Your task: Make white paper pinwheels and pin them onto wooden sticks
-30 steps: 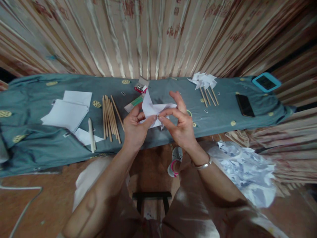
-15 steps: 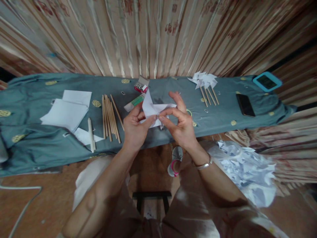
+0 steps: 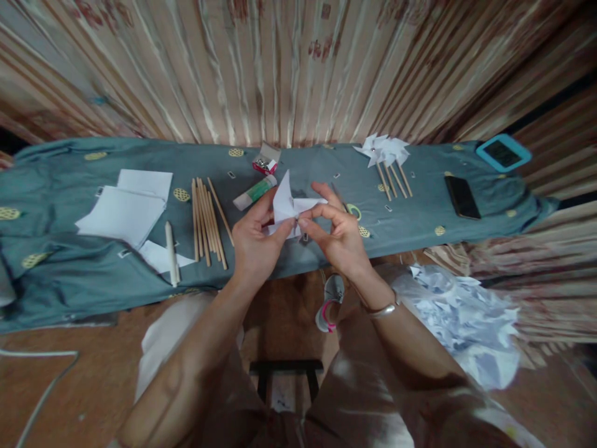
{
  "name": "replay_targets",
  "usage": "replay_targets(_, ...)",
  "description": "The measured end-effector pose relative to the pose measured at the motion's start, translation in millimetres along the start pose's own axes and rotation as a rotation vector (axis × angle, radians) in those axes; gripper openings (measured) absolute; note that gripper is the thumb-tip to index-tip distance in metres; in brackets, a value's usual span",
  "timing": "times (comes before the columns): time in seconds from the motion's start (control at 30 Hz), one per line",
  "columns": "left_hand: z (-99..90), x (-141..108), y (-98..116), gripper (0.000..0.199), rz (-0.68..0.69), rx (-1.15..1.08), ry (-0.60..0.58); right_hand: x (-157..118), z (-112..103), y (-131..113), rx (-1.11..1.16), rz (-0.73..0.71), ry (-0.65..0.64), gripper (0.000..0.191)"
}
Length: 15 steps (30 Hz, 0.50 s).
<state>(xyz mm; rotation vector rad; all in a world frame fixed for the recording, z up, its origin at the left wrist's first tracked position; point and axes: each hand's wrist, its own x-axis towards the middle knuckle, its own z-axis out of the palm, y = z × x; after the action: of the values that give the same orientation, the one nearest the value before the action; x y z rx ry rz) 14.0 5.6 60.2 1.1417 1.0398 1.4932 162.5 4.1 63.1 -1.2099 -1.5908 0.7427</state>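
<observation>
A folded white paper pinwheel (image 3: 283, 204) is held over the middle of the table's near part. My left hand (image 3: 256, 239) grips its left and lower side, thumb near the centre. From the right, my right hand (image 3: 339, 236) pinches at the paper's lower middle with thumb and index finger; a tiny shiny piece may be there, too small to tell. Just behind my left hand lie a glue stick (image 3: 254, 192) and an open small box (image 3: 265, 163) of metal pins. Several wooden sticks (image 3: 205, 221) lie left of my left hand.
White paper sheets (image 3: 124, 211) and a white pen-like tool (image 3: 171, 252) lie at the left. Finished pinwheels (image 3: 385, 151) on sticks, scissors (image 3: 354, 211), a phone (image 3: 461, 197) and a blue-framed device (image 3: 503, 153) are at the right. A bag of paper pieces (image 3: 461, 323) stands below.
The paper pinwheel has turned and tilted a little between my hands. The glue stick and the scissors' handle show more fully. Both hands keep their hold.
</observation>
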Motion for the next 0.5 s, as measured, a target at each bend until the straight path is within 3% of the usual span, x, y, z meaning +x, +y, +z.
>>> replay_targets(0.5, -6.4, 1.4, -6.7, 0.055, 0.061, 0.182, 0.003, 6.7, 6.5, 8.6, 0.125, 0.172, -0.059, 0.011)
